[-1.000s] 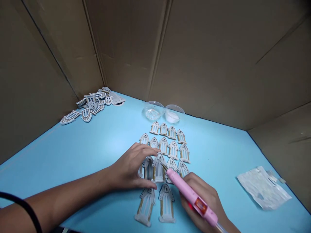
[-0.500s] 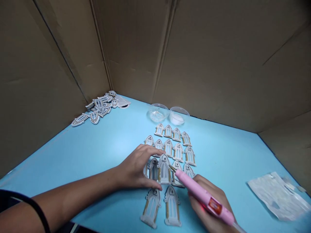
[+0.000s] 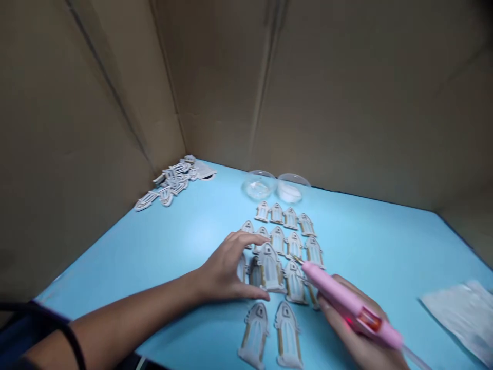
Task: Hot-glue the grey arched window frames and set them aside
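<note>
My left hand [image 3: 229, 267] pinches an arched window piece [image 3: 271, 270] between fingertips at its top and the thumb at its lower end. This piece sits above the row and partly covers a darker one [image 3: 255, 272]. In my right hand [image 3: 360, 321] is a pink hot glue pen [image 3: 339, 293], with an orange-red window, a red glow and a translucent stick at its rear. The pen's metal tip points up-left, over the arched pieces right of the held one; contact cannot be made out. Two more arched pieces [image 3: 288, 336] lie nearest me.
Rows of arched pieces [image 3: 290, 218] lie on the blue tabletop [image 3: 185, 241]. Behind them stand two clear plastic cups [image 3: 259, 186], one holding something white. A heap of similar pieces [image 3: 175, 177] is at back left, a whitish plastic packet [image 3: 462, 313] at right. Cardboard walls [image 3: 327, 92] enclose the table.
The pen tip has moved away from the held piece, to the right. My left hand keeps its grip on that piece. The whole view has shifted, so things appear farther right and slightly lower.
</note>
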